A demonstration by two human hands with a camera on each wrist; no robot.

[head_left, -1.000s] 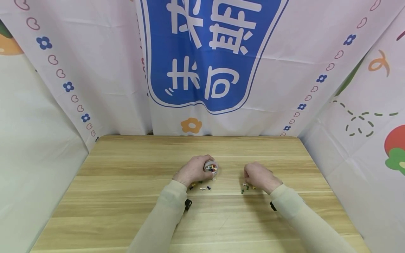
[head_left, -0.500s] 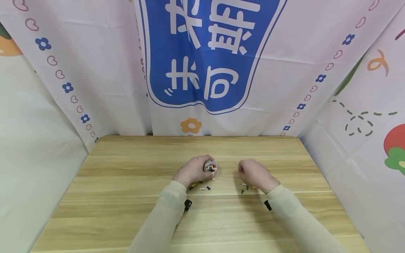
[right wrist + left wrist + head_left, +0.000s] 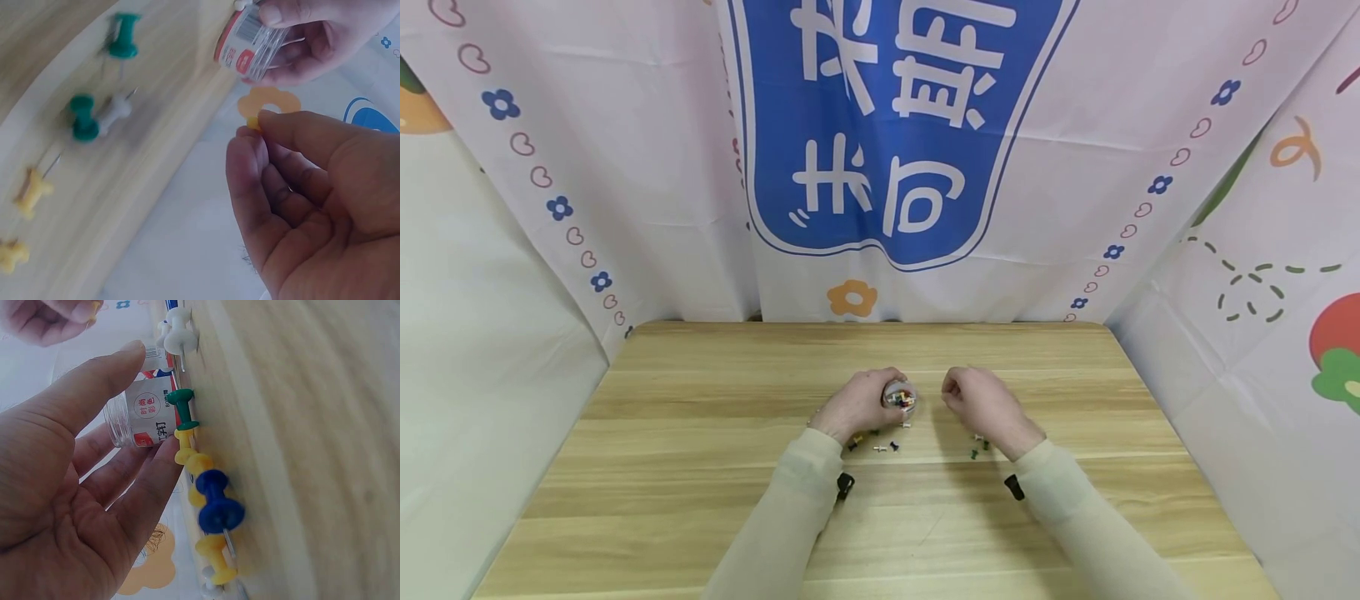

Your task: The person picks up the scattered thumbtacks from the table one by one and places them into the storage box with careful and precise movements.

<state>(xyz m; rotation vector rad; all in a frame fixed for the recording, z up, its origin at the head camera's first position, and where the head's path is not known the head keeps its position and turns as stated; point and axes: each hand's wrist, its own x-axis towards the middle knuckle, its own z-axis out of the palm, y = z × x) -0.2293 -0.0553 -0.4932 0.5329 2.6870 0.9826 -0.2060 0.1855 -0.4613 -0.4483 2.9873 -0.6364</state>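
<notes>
My left hand point(image 3: 856, 403) holds a small clear jar point(image 3: 150, 403) with a red-and-white label upright on the table, fingers and thumb round its sides. Colourful push pins point(image 3: 902, 401) lie inside the jar. Just right of it, my right hand point(image 3: 985, 408) is raised over the table. Between its thumb and index fingertip is a yellow push pin point(image 3: 253, 122), mostly hidden by the fingers. Beside the left hand lie loose pins, among them a blue push pin point(image 3: 217, 503) and a green push pin point(image 3: 182, 409).
Below the right hand are more loose pins, including a green push pin point(image 3: 123, 36), a white push pin point(image 3: 115, 112) and a yellow push pin point(image 3: 31, 192). The wooden table point(image 3: 700, 500) ends at a printed white curtain point(image 3: 685, 250) at the back.
The right hand has moved left and away from the body, toward the jar, with the yellow push pin pinched. My left hand and the jar stay in place.
</notes>
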